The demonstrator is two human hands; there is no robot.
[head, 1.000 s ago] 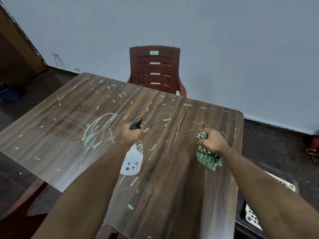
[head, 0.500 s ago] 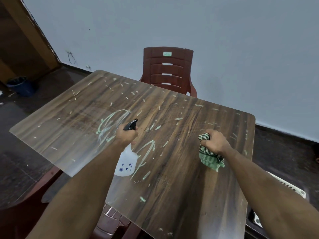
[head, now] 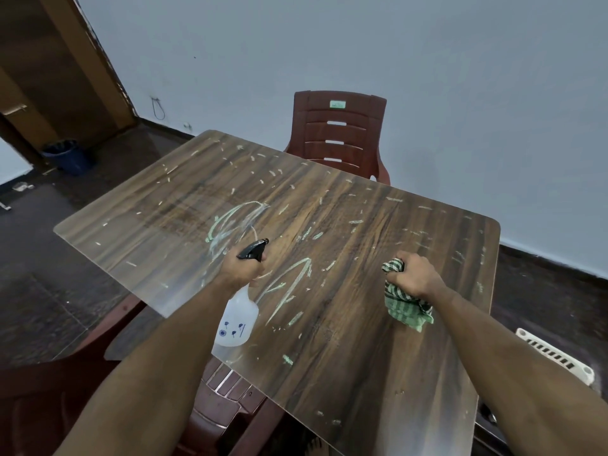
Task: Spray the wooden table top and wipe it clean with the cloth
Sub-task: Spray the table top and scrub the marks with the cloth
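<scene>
The wooden table top [head: 378,324] fills the middle of the head view, covered with pale green streaks and scattered flecks. My left hand [head: 241,268] grips a translucent white spray bottle [head: 237,319] by its black trigger head, held above the table's left-centre with the nozzle pointing away from me. My right hand [head: 416,278] is closed on a bunched green-and-white striped cloth [head: 406,306], which hangs below the fist just above the table's right side.
A dark red plastic chair [head: 340,133] stands at the table's far edge against the pale wall. Another red chair [head: 227,399] sits under the near edge. A blue bin [head: 70,156] is on the floor far left; a white slotted basket [head: 556,357] lies at the right.
The view has shifted so the table sits further right in the frame. Both hands keep their grips; a long green streak by the bottle, unseen a second ago, now shows.
</scene>
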